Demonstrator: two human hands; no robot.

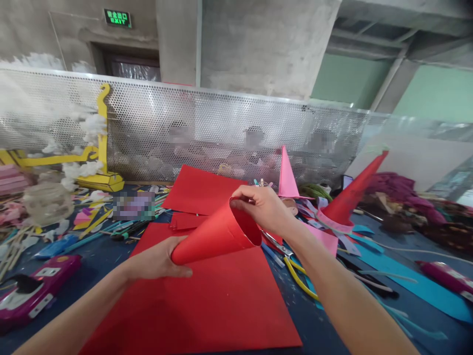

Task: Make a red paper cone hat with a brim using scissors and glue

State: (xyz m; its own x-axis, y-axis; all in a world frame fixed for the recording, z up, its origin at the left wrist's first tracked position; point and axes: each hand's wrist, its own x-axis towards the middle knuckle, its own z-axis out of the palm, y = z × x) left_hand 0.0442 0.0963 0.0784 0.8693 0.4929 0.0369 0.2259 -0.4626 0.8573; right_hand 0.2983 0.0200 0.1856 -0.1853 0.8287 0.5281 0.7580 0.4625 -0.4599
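Note:
I hold a rolled red paper cone (218,235) sideways above a large red sheet (207,301) on the table. My left hand (158,259) is wrapped round the cone's narrow tip. My right hand (264,207) pinches the rim of its wide open end, fingers closed on the edge. Another red sheet (199,190) lies further back.
A pink cone (286,175) and a red cone with a pink brim (349,195) stand at the right. Yellow-handled scissors (291,266) lie by my right forearm. Purple glue guns (33,291), blue strips and scraps clutter the dark table. A perforated metal screen (221,128) runs behind.

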